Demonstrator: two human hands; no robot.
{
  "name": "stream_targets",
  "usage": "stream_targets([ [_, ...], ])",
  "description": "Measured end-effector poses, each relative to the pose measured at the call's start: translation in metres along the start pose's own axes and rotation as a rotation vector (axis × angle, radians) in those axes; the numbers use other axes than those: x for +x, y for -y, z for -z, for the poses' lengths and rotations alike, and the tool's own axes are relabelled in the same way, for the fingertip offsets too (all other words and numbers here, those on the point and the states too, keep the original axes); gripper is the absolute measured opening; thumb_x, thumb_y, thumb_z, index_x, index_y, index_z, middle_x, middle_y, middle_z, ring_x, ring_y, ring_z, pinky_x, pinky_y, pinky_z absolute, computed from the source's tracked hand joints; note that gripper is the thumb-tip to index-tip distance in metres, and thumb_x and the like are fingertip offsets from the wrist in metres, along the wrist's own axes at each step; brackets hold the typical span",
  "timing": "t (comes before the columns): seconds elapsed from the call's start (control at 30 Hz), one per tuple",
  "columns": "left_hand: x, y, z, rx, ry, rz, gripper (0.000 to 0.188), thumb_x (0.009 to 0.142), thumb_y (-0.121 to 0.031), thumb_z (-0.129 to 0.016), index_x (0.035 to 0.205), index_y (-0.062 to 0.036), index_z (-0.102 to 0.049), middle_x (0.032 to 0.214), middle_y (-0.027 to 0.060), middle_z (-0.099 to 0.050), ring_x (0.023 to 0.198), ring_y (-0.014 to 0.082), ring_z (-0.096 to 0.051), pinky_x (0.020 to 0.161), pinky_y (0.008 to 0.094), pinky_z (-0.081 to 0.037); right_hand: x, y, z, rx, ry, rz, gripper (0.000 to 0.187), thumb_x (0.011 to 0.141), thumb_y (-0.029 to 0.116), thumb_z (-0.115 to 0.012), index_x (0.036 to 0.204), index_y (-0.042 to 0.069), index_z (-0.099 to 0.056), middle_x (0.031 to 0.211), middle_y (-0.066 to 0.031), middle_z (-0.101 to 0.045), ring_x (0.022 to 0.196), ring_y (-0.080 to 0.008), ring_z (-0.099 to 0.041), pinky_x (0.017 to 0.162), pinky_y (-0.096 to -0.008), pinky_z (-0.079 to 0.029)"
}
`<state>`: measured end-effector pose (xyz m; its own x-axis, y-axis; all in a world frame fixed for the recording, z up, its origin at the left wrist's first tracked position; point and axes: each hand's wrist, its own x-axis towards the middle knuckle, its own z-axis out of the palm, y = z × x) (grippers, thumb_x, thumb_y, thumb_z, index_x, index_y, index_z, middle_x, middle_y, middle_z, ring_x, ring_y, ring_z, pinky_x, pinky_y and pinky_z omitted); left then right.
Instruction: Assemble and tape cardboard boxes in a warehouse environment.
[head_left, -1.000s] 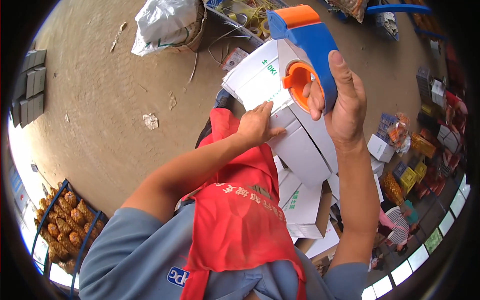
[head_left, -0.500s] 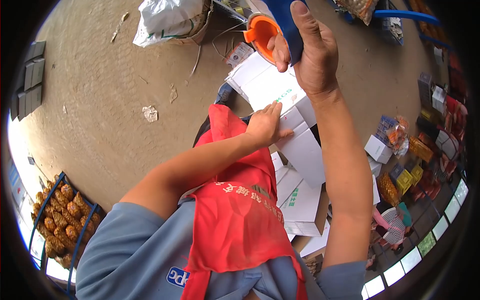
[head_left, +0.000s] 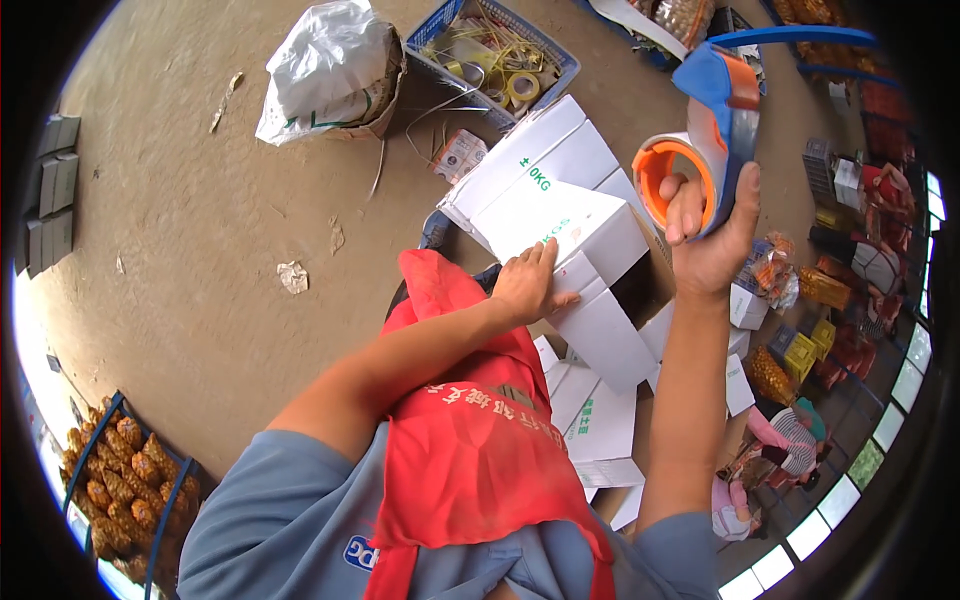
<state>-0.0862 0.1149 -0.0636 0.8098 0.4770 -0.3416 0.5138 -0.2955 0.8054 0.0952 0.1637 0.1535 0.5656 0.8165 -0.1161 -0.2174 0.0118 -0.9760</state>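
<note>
My right hand (head_left: 718, 245) is raised on the right, its fingers closed around a tape dispenser (head_left: 700, 90) with a blue body and an orange ring. It is held up beside a white cardboard carton (head_left: 570, 155) with green print. My left hand (head_left: 530, 285) lies on the carton's near part, fingers stretched flat and thumb apart, next to a white flap (head_left: 605, 340). A dark gap shows at the carton's right side, where flaps stand apart. More white cartons (head_left: 605, 415) lie below, partly covered by my right arm.
A blue basket (head_left: 420, 48) with tape rolls and straps stands ahead, beside a sack (head_left: 330, 75) covered in white plastic. Netted produce bags (head_left: 130, 465) fill a blue-framed rack at lower left. On the right are crates, bags and several people. Paper scraps (head_left: 292, 277) litter the floor.
My right hand has swung right and down with the tape dispenser, away from over the carton. My left hand stays on the carton. The blue basket has come into fuller view.
</note>
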Motion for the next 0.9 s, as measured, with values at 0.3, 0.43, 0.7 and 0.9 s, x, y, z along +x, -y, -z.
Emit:
stream_targets([
  [0.3, 0.007, -0.010, 0.016, 0.017, -0.008, -0.216, 0.105, 0.088, -0.055, -0.076, 0.161, -0.0003, -0.023, 0.153, 0.0292, -0.045, 0.141, 0.0446, -0.044, 0.118, 0.0522, -0.036, -0.159, 0.044, 0.127, 0.031, -0.654, 0.368, 0.048, 0.112, 0.045, -0.034, 0.109, 0.003, -0.058, 0.054, 0.0012, -0.038, 0.050, -0.0109, -0.034, 0.085, -0.0359, -0.048],
  [0.43, 0.033, -0.022, 0.031, -0.184, -0.136, -0.320, 0.091, 0.095, -0.046, -0.069, 0.161, -0.0014, -0.025, 0.156, 0.0278, -0.042, 0.144, 0.0428, -0.042, 0.121, 0.0496, -0.033, -0.229, 0.037, 0.151, 0.004, -0.765, 0.408, 0.047, 0.110, 0.046, -0.035, 0.093, 0.007, -0.055, 0.053, -0.0001, -0.038, 0.049, -0.0121, -0.033, 0.088, -0.0372, -0.047],
  [0.7, 0.121, -0.007, 0.040, -0.067, 0.158, -0.190, 0.062, 0.110, -0.052, -0.037, 0.150, -0.0081, -0.053, 0.154, 0.0157, -0.053, 0.145, 0.0354, -0.045, 0.121, 0.0430, -0.035, -0.259, 0.014, 0.149, -0.155, -1.145, 0.435, 0.050, 0.106, 0.046, -0.040, 0.068, 0.013, -0.042, 0.051, 0.0000, -0.032, 0.052, -0.0137, -0.032, 0.091, -0.0369, -0.046],
  [0.9, 0.077, 0.004, 0.032, -0.176, 0.144, -0.105, 0.056, 0.110, -0.047, -0.039, 0.136, -0.0052, -0.066, 0.142, 0.0181, -0.064, 0.132, 0.0386, -0.058, 0.113, 0.0424, -0.045, -0.278, 0.016, 0.163, -0.073, -1.186, 0.441, 0.046, 0.104, 0.044, -0.047, 0.070, 0.013, -0.041, 0.054, 0.0002, -0.033, 0.052, -0.0136, -0.032, 0.085, -0.0345, -0.046],
])
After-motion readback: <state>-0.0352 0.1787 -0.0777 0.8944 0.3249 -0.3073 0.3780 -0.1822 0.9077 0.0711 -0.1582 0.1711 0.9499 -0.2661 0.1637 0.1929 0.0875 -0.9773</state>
